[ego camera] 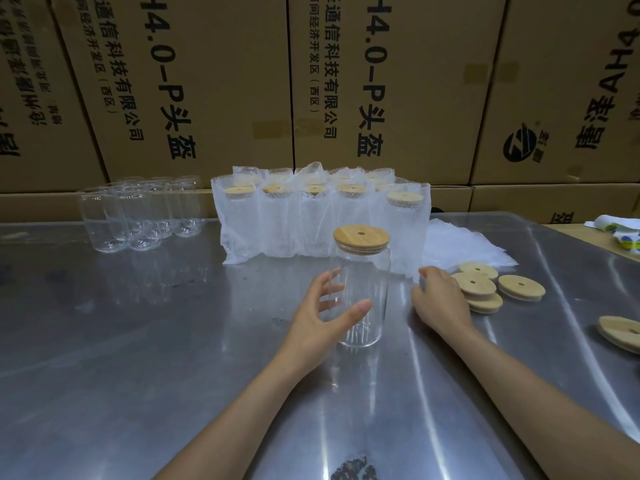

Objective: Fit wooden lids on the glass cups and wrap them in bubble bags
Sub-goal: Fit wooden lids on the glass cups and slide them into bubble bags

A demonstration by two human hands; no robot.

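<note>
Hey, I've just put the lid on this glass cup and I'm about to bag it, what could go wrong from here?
1. The left hand is open beside the lidded glass cup, not gripping; a nudge could tip it on the metal table.
2. The wooden lid may not be fully seated and could pop off during bagging.
3. The right hand could scatter the loose lids.

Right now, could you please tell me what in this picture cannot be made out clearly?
- Head view: the back rows of wrapped cups, hidden by the front row and bubble wrap.
- The lid at the right edge, cut off by the frame.
- The fingertips of the right hand, curled out of sight, so its grip is unclear.
- The count of bare cups, clear glass overlapping.
- The object at the bottom edge, cut off.
</note>
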